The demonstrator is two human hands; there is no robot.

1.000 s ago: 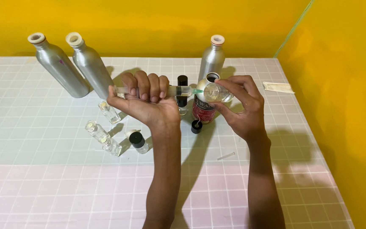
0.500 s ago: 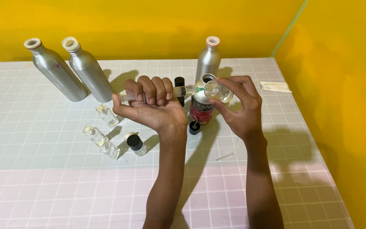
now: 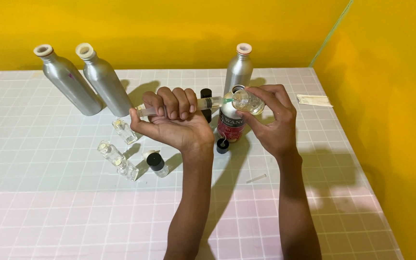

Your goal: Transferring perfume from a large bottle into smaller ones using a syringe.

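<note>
Left hand: the left hand (image 3: pixel 172 120) was fisted round a syringe (image 3: pixel 203 103), held level, thumb at the plunger end on the left.
Right hand: the right hand (image 3: pixel 270 120) pinched a small vial (image 3: pixel 247 101) tilted on its side, mouth toward the syringe tip.
Where: both were above the red-labelled bottle (image 3: pixel 230 124), far of the black cap (image 3: pixel 223 145).
Change: against the earlier frames, the plunger stub beyond the fist looked shorter, so liquid was likely passing into the vial.
Difference: the hands sat slightly lower and nearer; the silver bottles (image 3: pixel 103 79) and small glass bottles (image 3: pixel 116 159) kept their places.
</note>
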